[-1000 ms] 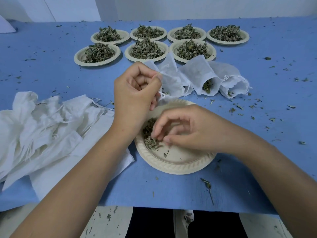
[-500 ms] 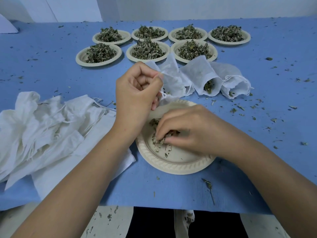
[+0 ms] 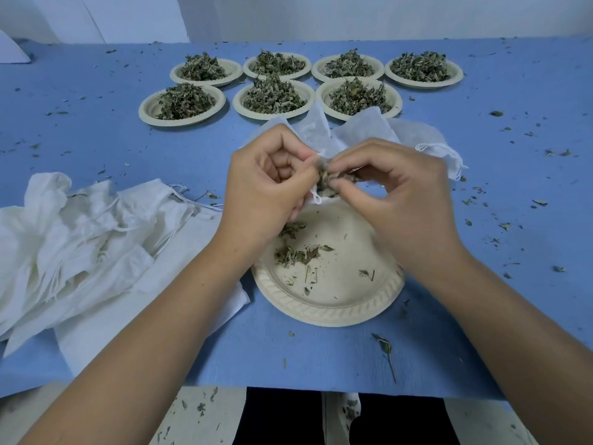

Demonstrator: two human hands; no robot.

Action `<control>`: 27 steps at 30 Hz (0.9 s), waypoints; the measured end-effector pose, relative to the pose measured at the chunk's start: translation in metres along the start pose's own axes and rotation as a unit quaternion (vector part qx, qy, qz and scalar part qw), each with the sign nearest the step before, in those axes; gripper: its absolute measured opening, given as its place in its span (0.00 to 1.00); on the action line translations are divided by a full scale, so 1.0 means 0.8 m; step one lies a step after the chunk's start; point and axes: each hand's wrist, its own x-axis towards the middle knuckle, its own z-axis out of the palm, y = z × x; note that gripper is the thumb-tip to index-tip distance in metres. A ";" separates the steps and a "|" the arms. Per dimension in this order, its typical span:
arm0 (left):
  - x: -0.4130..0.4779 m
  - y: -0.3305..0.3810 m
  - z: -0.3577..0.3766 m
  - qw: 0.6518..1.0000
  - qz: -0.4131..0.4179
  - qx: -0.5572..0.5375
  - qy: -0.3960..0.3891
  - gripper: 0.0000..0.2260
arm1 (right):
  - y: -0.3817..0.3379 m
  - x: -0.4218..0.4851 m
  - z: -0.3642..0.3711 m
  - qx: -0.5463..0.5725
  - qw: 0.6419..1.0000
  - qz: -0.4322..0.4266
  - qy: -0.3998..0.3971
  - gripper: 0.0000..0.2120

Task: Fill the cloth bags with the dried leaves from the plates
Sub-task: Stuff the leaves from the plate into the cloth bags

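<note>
L grip pinches bag edge; R grip pinches leaves at its mouth. Both above near-empty plate on desk.

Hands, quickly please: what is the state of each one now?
Left hand: closed, holds the cloth bag at its mouth.
Right hand: closed, pinches dried leaves.

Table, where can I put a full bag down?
Right side of the table, beyond the near plate: bare but for leaf crumbs. Also the far left, between the empty bags and the full plates. Crowded in the middle: left hand, right hand, filled bags.
</note>
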 end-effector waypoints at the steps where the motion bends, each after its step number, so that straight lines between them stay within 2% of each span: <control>1: -0.001 0.000 0.000 1.000 0.004 0.002 -0.005 0.10 | 0.002 -0.001 0.003 -0.067 0.997 -0.040 -0.011 0.05; 3: -0.001 -0.001 0.001 1.000 0.007 0.009 -0.003 0.10 | 0.005 -0.002 0.005 -0.114 0.991 -0.071 -0.023 0.04; 6: 0.001 -0.001 0.000 1.000 0.007 0.017 0.019 0.10 | 0.005 0.000 0.000 -0.083 0.994 -0.050 -0.047 0.09; 9: -0.001 0.000 0.000 0.999 0.023 0.032 0.029 0.10 | 0.002 0.001 -0.004 -0.062 0.997 -0.046 -0.018 0.07; 11: -0.004 0.002 0.002 0.998 0.040 0.038 0.017 0.10 | 0.002 0.000 -0.001 -0.099 0.991 -0.093 -0.006 0.03; 15: -0.004 0.002 0.002 0.998 0.041 0.040 0.040 0.10 | 0.007 0.001 0.003 -0.176 0.970 -0.153 -0.067 0.03; 19: -0.002 0.003 0.000 0.996 0.031 0.041 0.072 0.10 | 0.000 0.005 -0.010 -0.228 0.963 -0.145 -0.017 0.11; 21: -0.004 0.004 0.000 0.997 0.037 0.037 0.059 0.10 | -0.007 0.003 -0.009 -0.243 0.958 -0.137 -0.066 0.15; 24: -0.008 0.006 0.001 0.998 0.053 0.038 0.008 0.09 | -0.005 -0.004 0.004 -0.273 0.936 -0.103 -0.197 0.17; 25: -0.008 0.006 0.001 0.998 0.051 0.037 0.001 0.09 | -0.002 -0.005 0.006 -0.281 0.931 -0.092 -0.216 0.17; 27: -0.006 0.004 0.000 0.999 0.039 0.026 0.019 0.10 | 0.000 -0.003 0.001 -0.279 0.936 -0.096 -0.190 0.12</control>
